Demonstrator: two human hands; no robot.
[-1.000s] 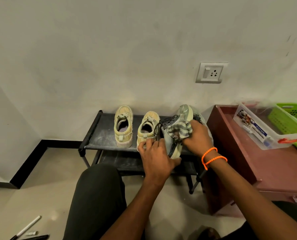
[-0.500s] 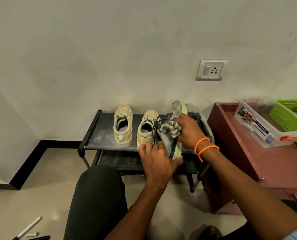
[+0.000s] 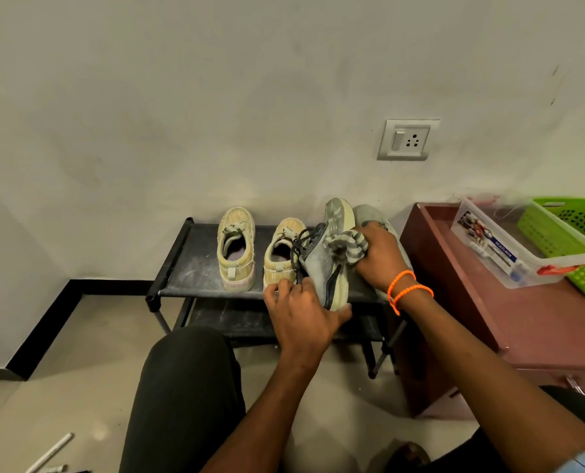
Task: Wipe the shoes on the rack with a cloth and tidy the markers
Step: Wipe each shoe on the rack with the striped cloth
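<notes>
Grey shoe (image 3: 321, 264): tipped on its side at the right end of the rack's top shelf, sole edge facing right and up, laces spilling to the left.
Long axis: runs from the heel, nearest the person at the shelf's front edge, away to the toe near the wall.
Left hand (image 3: 301, 315): grips the heel end from the near side, fingers curled round the collar and thumb against the sole edge; it steadies the shoe.
Right hand (image 3: 379, 259): holds a bunched striped cloth (image 3: 347, 245), fingers closed round it, and presses it against the shoe's upper side about midway along, from the right.
Key relation: cloth sits farther from the person than the holding hand, so a wipe can travel along the axis, toward the toe or back to the heel; the right hand is nearer the unwiped toe.
Other grey shoe (image 3: 369, 215): mostly hidden behind the right hand, against the wall.
Yellow shoes (image 3: 235, 249): a pair, upright, just left of the grey shoe, heels toward the person.
Rack (image 3: 195, 268): black, two shelves, dusty.
Markers (image 3: 50, 452): on the floor at bottom left, well apart from both hands, not yet tidied.
Judgement: wiping step in hand; risk is the shoe rolling if the heel grip loosens.
</notes>
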